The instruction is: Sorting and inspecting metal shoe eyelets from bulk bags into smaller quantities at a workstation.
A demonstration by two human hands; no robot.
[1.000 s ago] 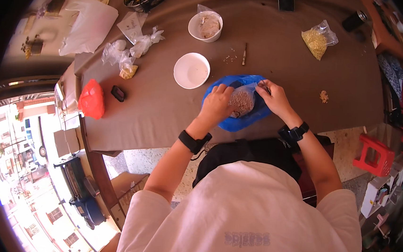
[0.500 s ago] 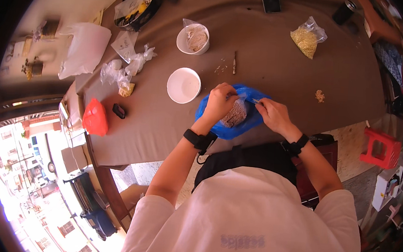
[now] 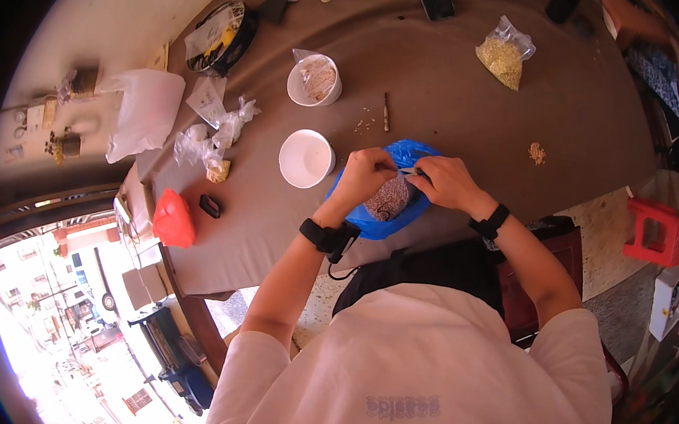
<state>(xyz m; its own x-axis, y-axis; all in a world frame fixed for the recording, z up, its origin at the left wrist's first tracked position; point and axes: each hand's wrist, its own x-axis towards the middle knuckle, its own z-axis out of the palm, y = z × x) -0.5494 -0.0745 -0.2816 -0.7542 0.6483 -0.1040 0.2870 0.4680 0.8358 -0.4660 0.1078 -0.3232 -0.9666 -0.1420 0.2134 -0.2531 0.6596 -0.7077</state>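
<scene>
In front of me a clear plastic bag of small brownish grains (image 3: 388,200) rests on a crumpled blue plastic bag (image 3: 380,229). My left hand (image 3: 364,174) is closed in a pinch on the gathered top of the clear bag. Just right of it, my right hand (image 3: 447,182) grips a small tool with a thin metal tip and dark handle (image 3: 417,173). The tip points left at the bag's neck. The tool's exact kind is too small to make out.
Ahead stand an empty white bowl (image 3: 306,158) and a white bowl holding a bagged pale powder (image 3: 314,80). A brown stick-like tool (image 3: 386,112) lies nearby. Farther right are a bag of yellow grain (image 3: 501,59) and a grain pile (image 3: 536,153). A red bag (image 3: 174,218) sits left.
The view has shifted slightly. My right hand has turned and moved closer to my left, bringing the small tool up against the neck of the clear bag.
</scene>
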